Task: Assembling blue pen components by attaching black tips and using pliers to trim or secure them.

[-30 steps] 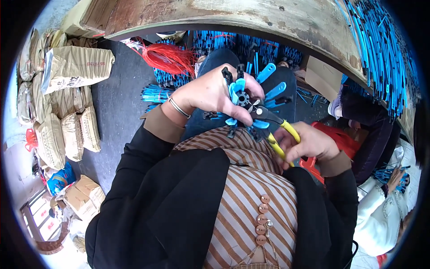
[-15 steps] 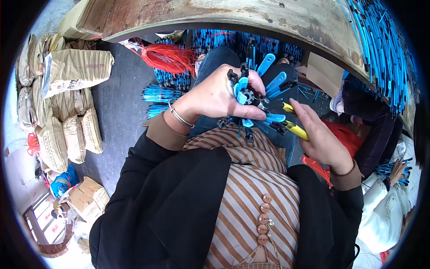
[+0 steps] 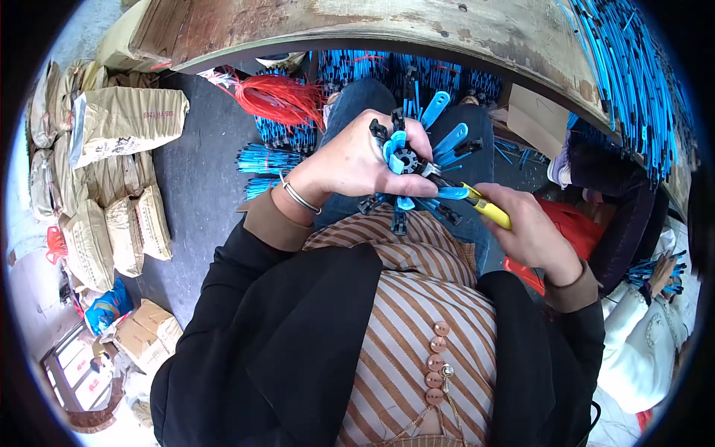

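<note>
My left hand [image 3: 356, 160] is closed around a round black hub [image 3: 407, 162], its thumb along the near side. Blue plastic pieces [image 3: 453, 140] with black clip-like ends fan out from the hub on all sides. In my right hand [image 3: 532, 229] is a pair of pliers with yellow handles [image 3: 493, 215], fingers wrapped round the grips. The jaws of the pliers reach the hub's right side, just beyond my left thumb. What exactly they bite on is too small to make out.
Above my lap runs a worn wooden table edge [image 3: 372, 26], with bundled blue sticks [image 3: 633, 89] at its right. Red strands [image 3: 279, 97] and more blue bundles [image 3: 269, 158] lie beneath. Stuffed sacks [image 3: 86, 231] stand left. A co-worker's dark-trousered leg [image 3: 622, 223] is at the right.
My right fingers have closed from nearly straight to wrapped, bringing the pliers' spread handles together. The hub and my left hand have shifted slightly left.
</note>
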A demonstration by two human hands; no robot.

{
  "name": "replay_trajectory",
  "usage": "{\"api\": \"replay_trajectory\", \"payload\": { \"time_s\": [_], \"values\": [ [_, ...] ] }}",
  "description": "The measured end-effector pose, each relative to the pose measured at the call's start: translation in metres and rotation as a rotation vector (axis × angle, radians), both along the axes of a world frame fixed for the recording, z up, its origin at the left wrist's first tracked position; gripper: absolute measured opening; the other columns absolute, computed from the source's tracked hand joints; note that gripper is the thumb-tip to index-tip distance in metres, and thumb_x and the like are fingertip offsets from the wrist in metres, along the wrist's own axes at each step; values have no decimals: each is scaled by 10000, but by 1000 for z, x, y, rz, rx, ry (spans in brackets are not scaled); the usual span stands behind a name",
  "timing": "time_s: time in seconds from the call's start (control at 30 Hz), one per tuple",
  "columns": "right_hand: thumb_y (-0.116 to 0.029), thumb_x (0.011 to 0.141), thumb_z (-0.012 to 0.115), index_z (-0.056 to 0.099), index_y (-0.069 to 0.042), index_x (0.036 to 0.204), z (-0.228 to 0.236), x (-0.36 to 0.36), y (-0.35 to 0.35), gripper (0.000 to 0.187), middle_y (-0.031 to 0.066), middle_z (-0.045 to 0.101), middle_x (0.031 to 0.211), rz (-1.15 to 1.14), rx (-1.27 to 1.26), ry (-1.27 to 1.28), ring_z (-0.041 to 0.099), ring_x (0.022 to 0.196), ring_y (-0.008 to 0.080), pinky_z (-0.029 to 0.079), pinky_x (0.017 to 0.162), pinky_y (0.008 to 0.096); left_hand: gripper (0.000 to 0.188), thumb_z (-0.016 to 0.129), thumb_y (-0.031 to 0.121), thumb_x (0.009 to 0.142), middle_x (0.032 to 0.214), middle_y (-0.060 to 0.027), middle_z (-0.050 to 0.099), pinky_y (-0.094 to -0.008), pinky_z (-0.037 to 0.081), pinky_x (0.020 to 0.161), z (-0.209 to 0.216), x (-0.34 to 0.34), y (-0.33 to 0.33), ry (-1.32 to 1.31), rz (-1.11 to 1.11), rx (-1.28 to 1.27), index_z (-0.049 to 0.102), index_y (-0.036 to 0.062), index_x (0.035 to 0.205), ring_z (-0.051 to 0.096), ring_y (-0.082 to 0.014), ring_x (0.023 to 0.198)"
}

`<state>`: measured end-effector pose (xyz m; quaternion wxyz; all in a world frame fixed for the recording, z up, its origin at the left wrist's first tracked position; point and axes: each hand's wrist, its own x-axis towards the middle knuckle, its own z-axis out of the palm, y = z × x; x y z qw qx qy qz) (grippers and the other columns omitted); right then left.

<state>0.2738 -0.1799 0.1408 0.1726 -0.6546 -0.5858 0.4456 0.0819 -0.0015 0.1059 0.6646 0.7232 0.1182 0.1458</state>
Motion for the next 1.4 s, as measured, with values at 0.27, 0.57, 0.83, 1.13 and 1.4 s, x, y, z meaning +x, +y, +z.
{"api": "replay_trajectory", "payload": {
  "time_s": [0.27, 0.57, 0.83, 1.13, 1.4],
  "values": [
    [-4, 814, 555, 573, 24, 1014, -30, -25, -2, 203, 110, 635, 784, -127, 122, 69, 575, 593, 234, 460, 574, 313, 256, 826, 82, 640, 708, -34, 636, -230, 457, 588, -6, -5, 3, -24, 74, 0, 640, 30, 808, 555, -119, 580],
    [-8, 823, 555, 594, 55, 971, 28, -8, 5, 166, 147, 651, 725, -345, -429, 452, 587, 515, 213, 461, 505, 315, 243, 810, 64, 663, 734, -30, 637, -224, 452, 583, 2, -4, 1, -31, 16, 29, 627, 27, 819, 550, -117, 585],
    [19, 788, 585, 601, 55, 986, 31, -12, 6, 202, 148, 644, 681, -78, -207, 9, 590, 516, 210, 449, 484, 297, 233, 801, 48, 671, 723, -29, 633, -225, 452, 580, 1, -5, 1, 14, 22, -5, 622, 23, 819, 548, -116, 587],
    [36, 749, 603, 610, 46, 996, 14, 4, 5, 247, 164, 660, 726, -82, 9, 59, 603, 525, 248, 463, 493, 332, 223, 802, 46, 670, 693, -21, 627, -217, 440, 571, -3, -4, 3, -68, 9, -6, 632, 27, 815, 541, -103, 583],
    [37, 785, 581, 610, 52, 1019, 20, -15, -6, 237, 97, 624, 675, -45, 147, -199, 554, 517, 162, 433, 484, 270, 219, 808, 54, 664, 690, -18, 627, -212, 432, 566, -1, -2, -3, 0, 81, -17, 644, 33, 807, 537, -94, 582]
  ]
}}
